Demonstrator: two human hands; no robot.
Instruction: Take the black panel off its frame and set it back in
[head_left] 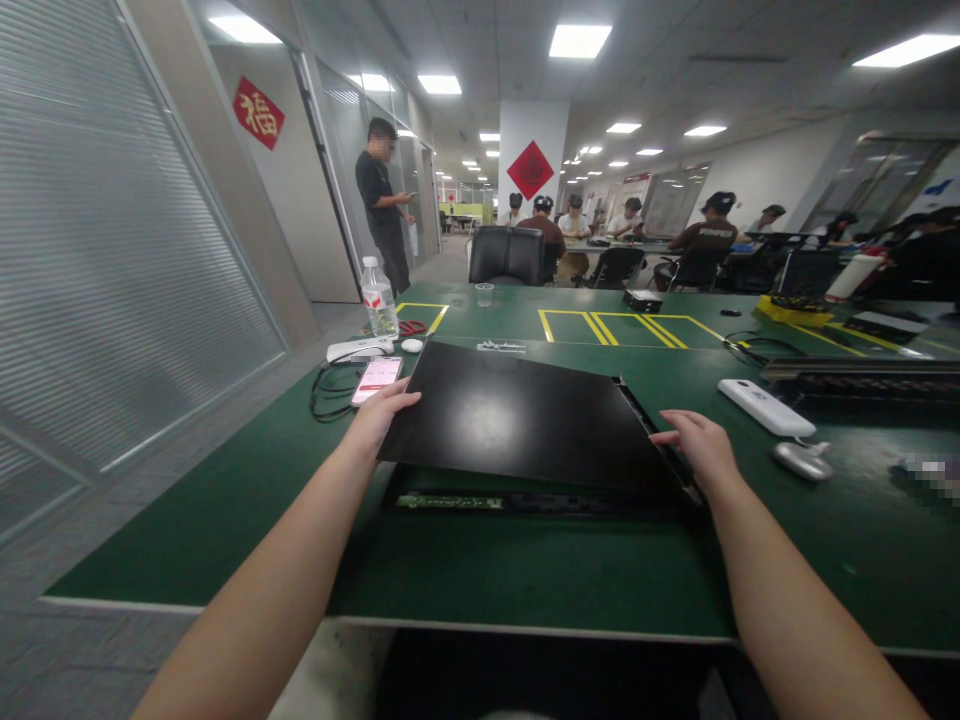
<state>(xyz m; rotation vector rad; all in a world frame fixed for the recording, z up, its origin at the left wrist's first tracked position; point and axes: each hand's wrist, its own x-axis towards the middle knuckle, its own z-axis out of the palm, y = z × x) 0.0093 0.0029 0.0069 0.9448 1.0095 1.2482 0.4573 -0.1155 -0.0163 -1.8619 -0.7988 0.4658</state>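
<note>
A flat, glossy black display panel (pixel 495 415) is tilted over a black frame (pixel 585 503) lying on the green table. My left hand (pixel 382 415) is closed on the panel's left edge, thumb on the top face, and holds that side raised. At the right side, my right hand (pixel 697 445) has its fingers partly stretched out beside the frame's right rail, fingertips at or very near it; contact is unclear. A strip of green circuit board (pixel 450 502) shows in the frame below the panel's near edge. Most of the frame's inside is hidden by the panel.
Left of the panel are a phone (pixel 377 380), a cable, a white device (pixel 360 348), a water bottle (pixel 379 300) and red-handled scissors (pixel 412 327). To the right lie a white power bank (pixel 765 408), a silver mouse-like object (pixel 804 460) and another black frame (pixel 862 385). People are farther back.
</note>
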